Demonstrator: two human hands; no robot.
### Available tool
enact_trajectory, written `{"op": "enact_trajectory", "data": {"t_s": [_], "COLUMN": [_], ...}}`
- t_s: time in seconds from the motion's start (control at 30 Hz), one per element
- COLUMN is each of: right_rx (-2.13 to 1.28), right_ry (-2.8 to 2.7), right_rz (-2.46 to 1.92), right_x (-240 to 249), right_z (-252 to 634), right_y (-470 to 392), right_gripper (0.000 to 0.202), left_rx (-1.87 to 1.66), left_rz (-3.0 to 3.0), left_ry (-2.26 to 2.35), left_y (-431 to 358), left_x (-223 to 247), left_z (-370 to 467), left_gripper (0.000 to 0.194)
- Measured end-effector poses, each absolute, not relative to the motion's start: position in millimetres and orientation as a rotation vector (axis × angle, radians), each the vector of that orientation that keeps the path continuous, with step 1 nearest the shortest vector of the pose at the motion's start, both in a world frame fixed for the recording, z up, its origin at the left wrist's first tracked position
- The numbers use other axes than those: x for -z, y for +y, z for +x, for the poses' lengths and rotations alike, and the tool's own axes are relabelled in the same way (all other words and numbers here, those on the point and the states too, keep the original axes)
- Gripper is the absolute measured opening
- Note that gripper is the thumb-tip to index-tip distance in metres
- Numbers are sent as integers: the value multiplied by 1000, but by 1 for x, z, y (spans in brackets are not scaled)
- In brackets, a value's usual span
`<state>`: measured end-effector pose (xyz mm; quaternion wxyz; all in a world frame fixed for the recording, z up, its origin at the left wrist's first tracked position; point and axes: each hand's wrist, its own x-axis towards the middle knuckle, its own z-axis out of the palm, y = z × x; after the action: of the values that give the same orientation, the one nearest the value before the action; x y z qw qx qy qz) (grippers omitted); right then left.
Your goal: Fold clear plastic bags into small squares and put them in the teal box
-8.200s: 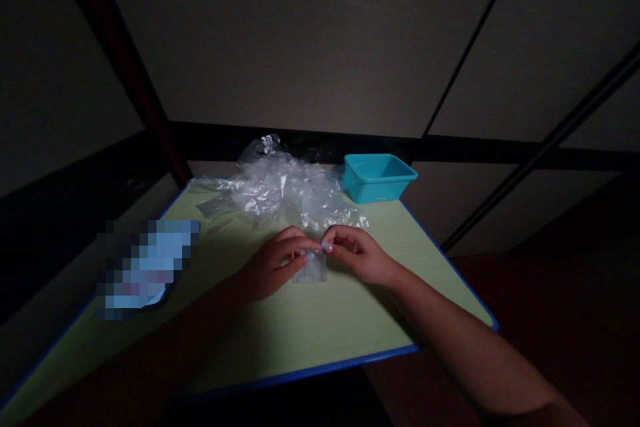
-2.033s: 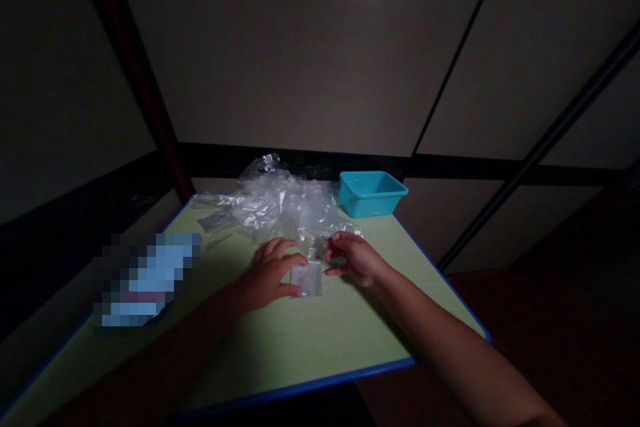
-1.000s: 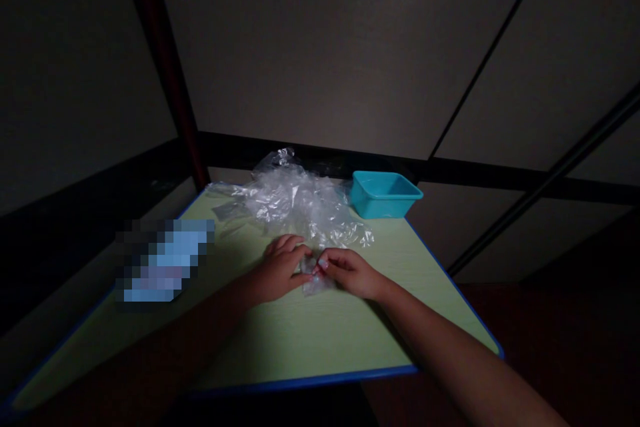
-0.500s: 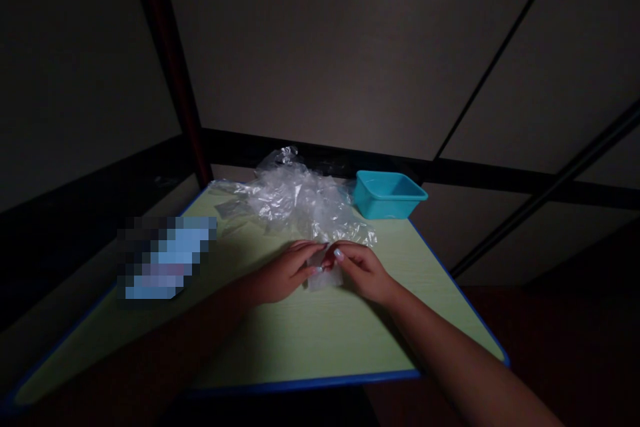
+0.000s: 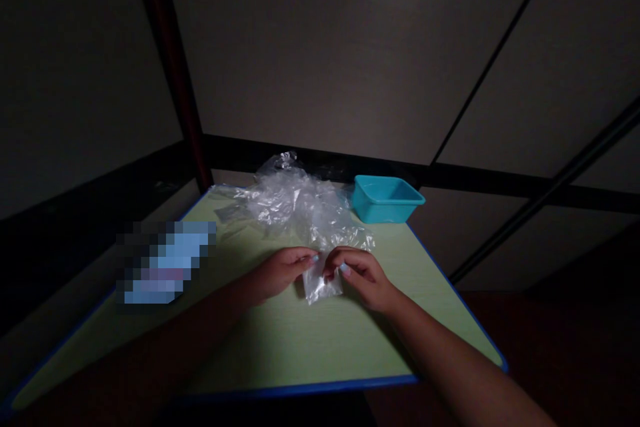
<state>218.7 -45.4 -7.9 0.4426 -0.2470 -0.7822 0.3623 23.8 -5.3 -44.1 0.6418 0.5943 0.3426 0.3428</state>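
A small clear plastic bag [image 5: 320, 290] lies in front of me on the green table, its lower part bright with glare. My left hand [image 5: 285, 270] is closed at the bag's upper left edge, thumb and fingers pinched together on the plastic. Over the right side of the bag is my right hand [image 5: 363, 273], its fingers bent, with the index fingertip on the bag's face and the thumb held apart. Just beyond both hands spreads a crumpled heap of clear plastic bags [image 5: 290, 197]. Its near edge comes close to the small bag.
A turquoise plastic bin [image 5: 387, 203] stands at the table's back right corner. On the left lies a pixelated blue object [image 5: 173, 260]. The green table [image 5: 300, 347] has a blue edge, and dark panelled walls rise behind it.
More of the small bag shows below my hands, and it catches more light. My left fingers have drawn together on its edge; my right thumb and index finger remain apart.
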Motion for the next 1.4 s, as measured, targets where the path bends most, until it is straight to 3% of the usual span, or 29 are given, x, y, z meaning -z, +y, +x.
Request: {"op": "enact_trajectory", "data": {"t_s": [0.3,0.5,0.67,0.83,1.4], "right_rx": [-890,-712,-1013,-1320,-1394], "right_ry": [-1996,-1785,-1508,-1418,-1305], "right_rz": [-615,-817,-1015,-969,-1076], "right_x": [10,17,28,35,37], "right_z": [221,220,218,210,210], "right_y": [-41,-36,-27,-27,-27], "right_gripper": [37,22,41,38,39], "left_rx": [-564,-656,-860,-990,-943], "left_rz": [1124,1120,1052,1066,1144], "left_ry": [871,915,952,929,988], "left_y": [-5,-7,-5,-6,-12], "left_x": [36,32,29,29,24], "left_z": [17,18,19,20,24], "left_gripper": [43,35,35,35,38]}}
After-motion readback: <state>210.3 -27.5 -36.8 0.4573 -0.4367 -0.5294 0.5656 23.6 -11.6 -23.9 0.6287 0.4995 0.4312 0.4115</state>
